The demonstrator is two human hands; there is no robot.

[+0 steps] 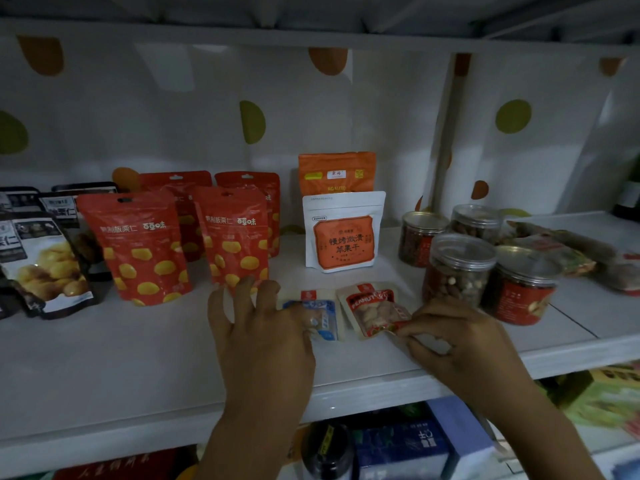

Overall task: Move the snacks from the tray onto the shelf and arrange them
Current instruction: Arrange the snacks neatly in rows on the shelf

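Two small snack packets lie flat on the white shelf (138, 351) near its front edge. The blue-and-white packet (323, 315) is on the left, and my left hand (263, 337) rests on it with fingers spread, thumb touching its face. The red peanut packet (375, 311) lies just to its right. My right hand (457, 344) pinches that packet's lower right corner between thumb and fingertips. No tray shows in this view.
Red chestnut pouches (138, 247) stand left of my hands, with black pouches (41, 258) at the far left. A white-orange zipper pouch (343, 233) stands behind the packets. Several clear nut jars (457, 268) crowd the right. Boxes (401, 445) fill the shelf below.
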